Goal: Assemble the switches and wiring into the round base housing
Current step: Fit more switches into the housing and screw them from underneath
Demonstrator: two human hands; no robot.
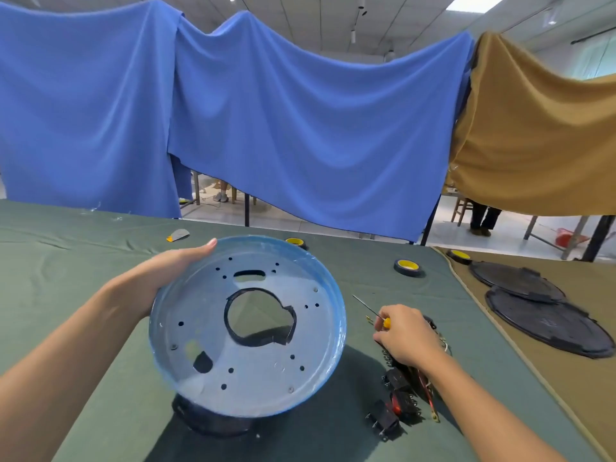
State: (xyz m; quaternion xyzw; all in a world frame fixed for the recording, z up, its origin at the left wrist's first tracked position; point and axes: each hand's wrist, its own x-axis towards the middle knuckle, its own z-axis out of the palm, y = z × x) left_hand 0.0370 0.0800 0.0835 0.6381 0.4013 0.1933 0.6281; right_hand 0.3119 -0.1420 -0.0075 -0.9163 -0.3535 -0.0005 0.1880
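The round base housing [200, 345], pale blue with a large centre hole and several small holes, is tilted up with its open side toward me, its lower edge over a dark part [213, 423] on the table. My left hand [166, 273] grips its upper left rim. To the right, my right hand [405, 338] rests on a pile of black switches and red wiring [398, 400], its fingers curled around a thin screwdriver [366, 306] with a yellow handle.
Green cloth covers the table [83, 295]. Rolls of black tape with yellow cores lie at the back [407, 267] [295, 242] [459, 256]. Two black round covers [546, 323] sit on a tan cloth at right. Blue and tan drapes hang behind.
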